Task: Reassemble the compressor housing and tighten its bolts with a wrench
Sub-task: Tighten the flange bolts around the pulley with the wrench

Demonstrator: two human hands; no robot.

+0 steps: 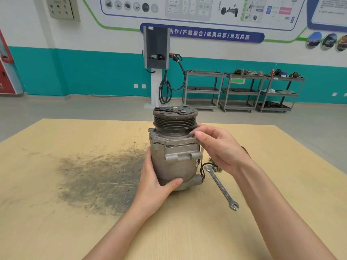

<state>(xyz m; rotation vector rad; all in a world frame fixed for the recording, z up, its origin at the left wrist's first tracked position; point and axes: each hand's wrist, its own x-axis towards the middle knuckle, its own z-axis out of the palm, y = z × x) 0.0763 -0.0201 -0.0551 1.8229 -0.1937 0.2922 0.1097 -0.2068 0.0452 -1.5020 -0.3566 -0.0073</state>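
Two hands on the job, one head view to go by. I've got the compressor (pixel 175 147) standing upright mid-bench (pixel 56 222), pulley end up, long axis vertical. My left hand (pixel 155 182) wraps the lower body from the left side, thumb across the front, steadying it. My right hand (pixel 219 147) is up at the housing flange on the right, thumb and fingertips pinched together at a corner lug; I judge it's seating or finger-starting a bolt there, but the bolt itself is hidden under the fingers, so I can't confirm it.

The combination wrench (pixel 221 186) lies flat on the bench just right of the compressor, its long axis running away from me toward the housing, below my right forearm. That hand is clearly the nearer one for picking it up. A few loose brass-coloured fasteners (pixel 216 168) sit near the wrench's far end, partly covered by my right wrist; how many I can't count. The flange's far side is out of sight, so remaining bolt holes are unknown.
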